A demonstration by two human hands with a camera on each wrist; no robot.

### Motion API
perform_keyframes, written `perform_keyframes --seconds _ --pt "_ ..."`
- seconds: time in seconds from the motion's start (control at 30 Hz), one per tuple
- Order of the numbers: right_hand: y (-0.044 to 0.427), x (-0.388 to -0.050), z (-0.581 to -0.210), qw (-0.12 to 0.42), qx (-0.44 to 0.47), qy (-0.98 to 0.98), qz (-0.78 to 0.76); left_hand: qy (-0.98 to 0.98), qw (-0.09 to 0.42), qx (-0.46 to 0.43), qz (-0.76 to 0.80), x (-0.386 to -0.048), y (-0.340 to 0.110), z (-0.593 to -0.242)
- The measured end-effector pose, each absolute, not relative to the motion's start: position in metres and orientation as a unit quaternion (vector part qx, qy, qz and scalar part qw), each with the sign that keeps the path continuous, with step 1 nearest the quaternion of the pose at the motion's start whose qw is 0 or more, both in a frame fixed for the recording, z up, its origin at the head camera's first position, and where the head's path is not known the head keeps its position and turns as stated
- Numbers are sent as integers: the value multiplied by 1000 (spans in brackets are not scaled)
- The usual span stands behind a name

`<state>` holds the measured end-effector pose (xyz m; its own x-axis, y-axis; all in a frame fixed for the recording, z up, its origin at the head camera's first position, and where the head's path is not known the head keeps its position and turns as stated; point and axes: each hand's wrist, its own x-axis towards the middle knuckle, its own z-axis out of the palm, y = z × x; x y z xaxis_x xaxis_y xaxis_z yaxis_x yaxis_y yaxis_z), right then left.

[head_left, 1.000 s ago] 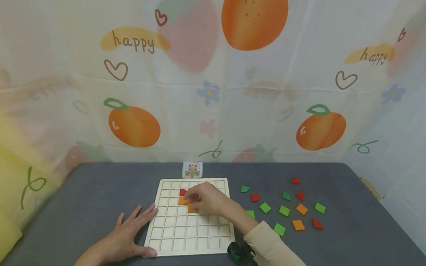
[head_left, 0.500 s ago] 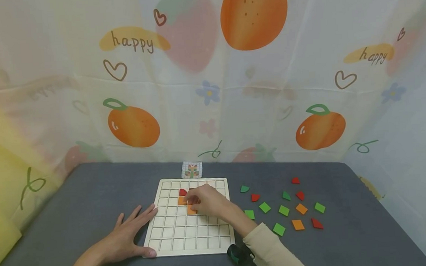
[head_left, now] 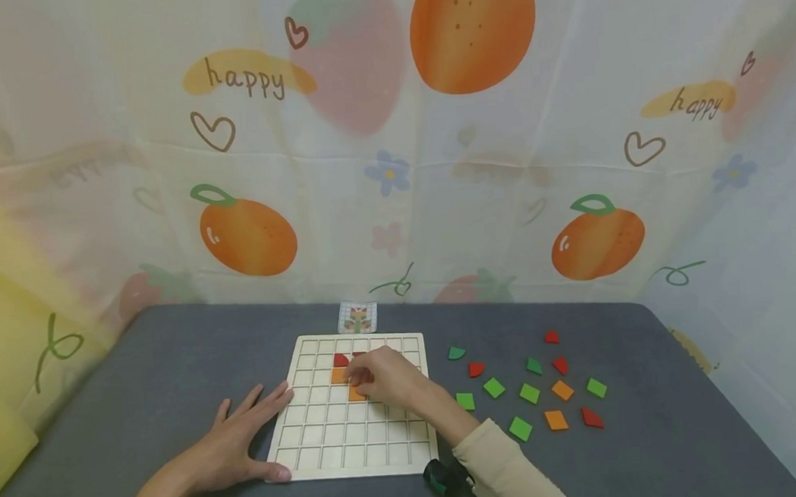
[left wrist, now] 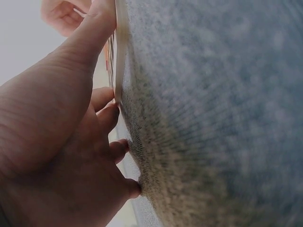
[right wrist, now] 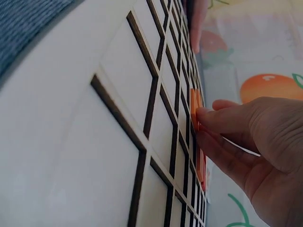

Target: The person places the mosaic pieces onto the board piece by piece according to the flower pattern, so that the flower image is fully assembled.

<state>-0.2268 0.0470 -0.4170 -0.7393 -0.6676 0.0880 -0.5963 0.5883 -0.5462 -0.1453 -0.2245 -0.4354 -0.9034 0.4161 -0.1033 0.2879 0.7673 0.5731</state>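
Observation:
The white grid board (head_left: 344, 433) lies on the grey table. My left hand (head_left: 235, 445) rests at its left side with fingers spread, the thumb on the near left corner and fingertips along the edge. Over the board's upper middle, my right hand (head_left: 391, 377) has thumb and fingertips pinched together at an orange square tile, mostly hidden by them. Beside those fingertips sit one orange tile (head_left: 338, 375) and, lower, another orange tile (head_left: 356, 393). A red tile (head_left: 340, 360) lies in the row above. In the right wrist view, the fingertips meet the orange tiles (right wrist: 193, 101) at the board's surface.
Right of the board lie loose tiles: several green squares (head_left: 521, 429), orange squares (head_left: 556, 420), red pieces (head_left: 592, 417) and green pieces (head_left: 456, 352). A small pattern card (head_left: 357, 317) lies behind the board. A fruit-printed cloth (head_left: 465, 229) hangs behind the table.
My right hand has shifted very slightly at the same spot on the board. The left hand has stayed in place, and the loose tiles have not moved.

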Motion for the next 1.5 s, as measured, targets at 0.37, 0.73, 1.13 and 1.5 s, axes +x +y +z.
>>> perform_keyframes --seconds 0.37,0.73,1.13,1.5 --pt "55 -229 -414 66 -367 881 -291 928 112 200 295 -145 -228 -435" --pt "100 -243 -408 38 -350 890 -290 931 114 191 291 -145 -225 -435" --pt "156 -261 -406 -1 -281 926 -252 930 110 194 292 -145 -226 -435" --pt "187 -263 -417 3 -225 947 -231 930 119 191 290 -146 -226 -435"
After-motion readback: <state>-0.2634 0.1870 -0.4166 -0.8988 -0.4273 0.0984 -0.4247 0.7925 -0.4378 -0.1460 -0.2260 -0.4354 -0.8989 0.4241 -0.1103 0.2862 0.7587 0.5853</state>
